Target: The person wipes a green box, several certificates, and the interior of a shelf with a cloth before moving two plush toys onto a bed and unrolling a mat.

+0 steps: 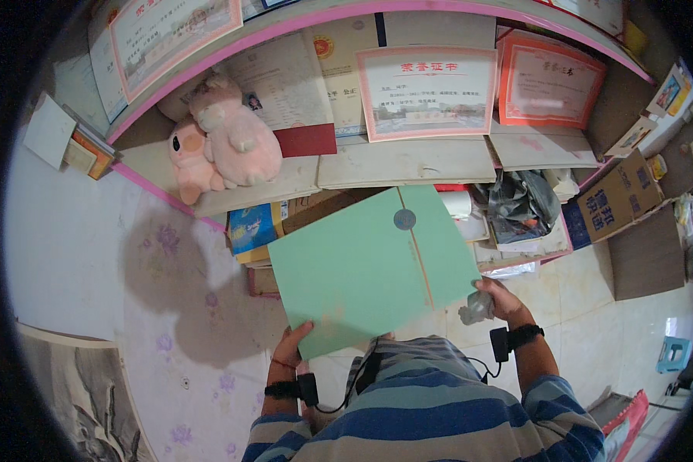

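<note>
A large, flat, pale green box or folder (346, 269) is held tilted in front of my body. A dark round emblem and a thin gold line mark its right part. My left hand (291, 343) grips its lower left corner, the thumb lying on top. At the right edge my right hand (500, 299) has hold of it, and a crumpled grey cloth (477, 308) hangs from the same hand. Both palms are hidden from view. Past the green piece's far edge is the open lower shelf, partly covered by it.
A shelf (408, 163) ahead carries framed-looking certificates (430, 92) and pink plush toys (239, 138). Below it lie a blue book (252, 229) and a dark plastic bag (523, 208). To the right stands a cardboard box (620, 196); a blue stool (674, 354) is farther off.
</note>
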`<action>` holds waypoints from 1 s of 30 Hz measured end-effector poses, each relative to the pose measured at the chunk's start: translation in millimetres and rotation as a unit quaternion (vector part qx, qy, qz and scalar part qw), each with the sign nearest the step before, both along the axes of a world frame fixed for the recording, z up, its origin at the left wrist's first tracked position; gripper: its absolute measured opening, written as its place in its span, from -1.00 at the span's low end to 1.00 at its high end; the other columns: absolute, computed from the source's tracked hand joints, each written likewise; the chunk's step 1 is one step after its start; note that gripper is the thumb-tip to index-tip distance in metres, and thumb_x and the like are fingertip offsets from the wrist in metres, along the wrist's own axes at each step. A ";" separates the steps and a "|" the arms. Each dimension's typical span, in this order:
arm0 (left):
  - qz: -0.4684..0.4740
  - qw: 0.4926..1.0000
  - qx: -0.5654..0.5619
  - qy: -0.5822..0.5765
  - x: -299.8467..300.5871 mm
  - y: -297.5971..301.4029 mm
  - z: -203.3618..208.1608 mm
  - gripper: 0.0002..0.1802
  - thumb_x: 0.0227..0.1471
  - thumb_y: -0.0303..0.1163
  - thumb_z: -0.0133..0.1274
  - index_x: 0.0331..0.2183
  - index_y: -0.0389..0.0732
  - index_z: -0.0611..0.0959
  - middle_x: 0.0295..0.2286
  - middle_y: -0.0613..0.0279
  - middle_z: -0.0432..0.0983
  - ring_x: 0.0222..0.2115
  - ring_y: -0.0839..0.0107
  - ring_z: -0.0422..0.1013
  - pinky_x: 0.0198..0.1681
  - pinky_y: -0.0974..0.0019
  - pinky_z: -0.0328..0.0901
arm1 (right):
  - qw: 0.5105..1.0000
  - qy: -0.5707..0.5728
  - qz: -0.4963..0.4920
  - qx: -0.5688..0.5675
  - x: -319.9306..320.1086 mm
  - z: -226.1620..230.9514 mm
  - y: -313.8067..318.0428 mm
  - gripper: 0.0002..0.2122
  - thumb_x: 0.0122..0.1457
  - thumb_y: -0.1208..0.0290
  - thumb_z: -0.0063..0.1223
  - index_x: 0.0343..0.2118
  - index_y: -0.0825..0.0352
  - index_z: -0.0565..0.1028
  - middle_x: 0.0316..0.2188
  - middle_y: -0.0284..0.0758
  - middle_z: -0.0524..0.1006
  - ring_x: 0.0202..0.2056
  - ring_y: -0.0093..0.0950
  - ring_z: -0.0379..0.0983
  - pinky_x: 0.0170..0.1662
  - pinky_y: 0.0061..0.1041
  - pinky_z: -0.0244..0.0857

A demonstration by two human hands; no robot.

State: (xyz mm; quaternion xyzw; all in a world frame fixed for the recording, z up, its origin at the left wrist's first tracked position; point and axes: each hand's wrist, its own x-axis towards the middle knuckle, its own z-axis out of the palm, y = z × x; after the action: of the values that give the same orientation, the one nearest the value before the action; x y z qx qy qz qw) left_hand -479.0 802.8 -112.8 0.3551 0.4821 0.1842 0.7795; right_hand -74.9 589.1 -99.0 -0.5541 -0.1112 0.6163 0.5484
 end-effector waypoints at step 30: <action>-0.034 0.982 0.145 -0.114 47.9 8.6 78.1 -0.49 -0.08 -0.27 0.04 -0.09 -0.29 0.36 -0.21 0.19 0.38 -0.19 0.36 0.33 -0.16 0.31 0.25 | 0.988 -0.052 -0.115 0.084 28.2 63.6 -33.6 -0.37 -0.11 0.22 0.07 -0.01 0.51 0.18 -0.16 -0.17 0.36 -0.16 -0.38 0.31 -0.14 -0.44 0.24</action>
State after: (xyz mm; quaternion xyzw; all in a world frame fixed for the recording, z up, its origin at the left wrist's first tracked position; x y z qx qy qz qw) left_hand -431.2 811.4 -34.7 0.4573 0.3456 0.2650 0.7754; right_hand -46.6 555.5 -35.4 -0.5463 -0.1261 0.5078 0.6540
